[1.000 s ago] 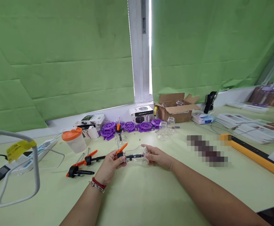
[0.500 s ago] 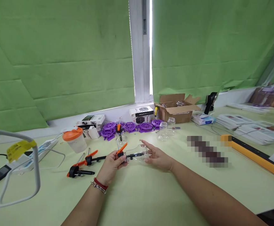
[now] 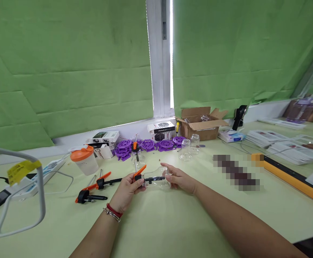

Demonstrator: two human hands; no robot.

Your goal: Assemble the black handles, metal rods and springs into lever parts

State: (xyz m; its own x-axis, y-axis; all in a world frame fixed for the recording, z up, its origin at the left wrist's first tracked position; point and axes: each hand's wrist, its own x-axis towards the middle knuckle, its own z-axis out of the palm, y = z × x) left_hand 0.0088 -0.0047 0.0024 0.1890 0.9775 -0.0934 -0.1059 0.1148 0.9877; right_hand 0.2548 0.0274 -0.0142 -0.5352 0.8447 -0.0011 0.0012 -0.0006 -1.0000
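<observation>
My left hand (image 3: 126,193) is closed on the black and orange head of a pump sprayer (image 3: 138,174), whose black tube runs inside a clear plastic bottle (image 3: 156,178) lying sideways above the table. My right hand (image 3: 180,178) wraps its fingers around the bottle's base end. Two more orange and black pump sprayers (image 3: 93,189) lie on the table to the left of my left hand.
A cup with an orange lid (image 3: 84,159), purple plastic discs (image 3: 148,144), clear jars (image 3: 189,145), small boxes (image 3: 104,138) and an open cardboard box (image 3: 200,124) stand along the back. A power strip (image 3: 35,176) and grey metal frame (image 3: 39,195) are left; a yellow and black bar (image 3: 293,177) and leaflets (image 3: 282,143) right.
My right hand's fingers, spread off the bottle half a second ago, have closed round its base again. The left hand has kept its hold on the sprayer head.
</observation>
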